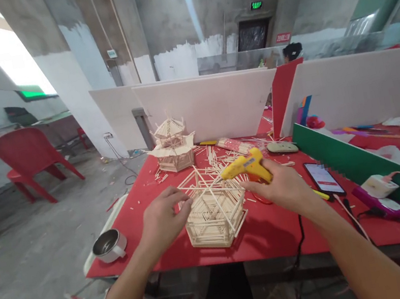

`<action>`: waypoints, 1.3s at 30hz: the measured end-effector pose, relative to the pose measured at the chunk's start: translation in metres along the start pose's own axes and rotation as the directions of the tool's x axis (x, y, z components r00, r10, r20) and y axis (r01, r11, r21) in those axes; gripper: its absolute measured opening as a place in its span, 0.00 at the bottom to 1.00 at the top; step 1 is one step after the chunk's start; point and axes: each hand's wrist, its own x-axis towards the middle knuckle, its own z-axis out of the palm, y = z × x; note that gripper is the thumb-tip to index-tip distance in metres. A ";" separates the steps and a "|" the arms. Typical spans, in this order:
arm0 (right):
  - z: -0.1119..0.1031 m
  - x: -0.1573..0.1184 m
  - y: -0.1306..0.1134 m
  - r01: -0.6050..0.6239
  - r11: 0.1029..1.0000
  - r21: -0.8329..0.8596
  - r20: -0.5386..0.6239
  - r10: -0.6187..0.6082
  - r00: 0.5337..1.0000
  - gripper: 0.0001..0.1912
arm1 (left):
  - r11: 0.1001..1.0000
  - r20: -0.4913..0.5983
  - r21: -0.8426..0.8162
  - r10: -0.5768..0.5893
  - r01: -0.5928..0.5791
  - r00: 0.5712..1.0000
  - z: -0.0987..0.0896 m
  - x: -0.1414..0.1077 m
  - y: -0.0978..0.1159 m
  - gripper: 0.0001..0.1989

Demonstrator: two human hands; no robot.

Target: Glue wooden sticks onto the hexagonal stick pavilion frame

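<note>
A six-sided frame model [216,219] of thin wooden sticks stands on the red table, with several long sticks crossing over its open top. My left hand [165,215] is at the model's upper left corner, its thumb and fingers closed around the frame's edge; the fingertips are partly hidden. In my right hand [283,183] is a yellow glue gun [247,164], its nozzle pointing left, close above the crossed sticks. Behind, a finished-looking stick pavilion [172,146] with a tiered roof stands beside scattered loose sticks [211,155].
A metal cup [109,245] sits at the table's left edge. On the right lie a phone [324,178], a green divider [356,158] and a white charger [380,186] with a cable. White boards [208,107] wall off the back. A red chair [33,158] stands on the floor.
</note>
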 end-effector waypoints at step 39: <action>0.020 0.028 -0.033 0.207 0.912 -0.353 0.117 -0.176 0.977 0.19 | 0.978 0.258 0.204 -0.009 -0.046 0.966 0.012 0.028 0.012 0.15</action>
